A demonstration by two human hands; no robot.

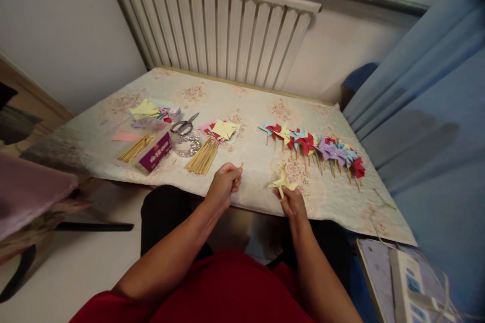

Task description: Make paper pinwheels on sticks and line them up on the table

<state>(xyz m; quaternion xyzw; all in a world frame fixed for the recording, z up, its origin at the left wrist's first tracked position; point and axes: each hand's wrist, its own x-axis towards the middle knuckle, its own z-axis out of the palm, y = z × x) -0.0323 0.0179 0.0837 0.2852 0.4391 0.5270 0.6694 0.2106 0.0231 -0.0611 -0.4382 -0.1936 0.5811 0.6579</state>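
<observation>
My left hand (223, 184) is closed around a thin wooden stick (240, 167) near the table's front edge. Just to its right, my right hand (292, 203) pinches a folded yellow paper pinwheel (282, 181) from below. A loose bundle of wooden sticks (202, 156) lies on the table beyond my left hand. Cut paper squares (223, 129) in yellow, red and pink lie behind that bundle. A row of finished pinwheels on sticks (316, 149) in several colours stretches across the right part of the table.
Scissors (184, 125) rest on a clear round tub (185, 144). A box of sticks (146, 150) and more coloured paper (146, 109) lie at the left. A radiator (215, 25) stands behind the table, blue fabric (428, 126) at the right, a white device (407, 277) lower right.
</observation>
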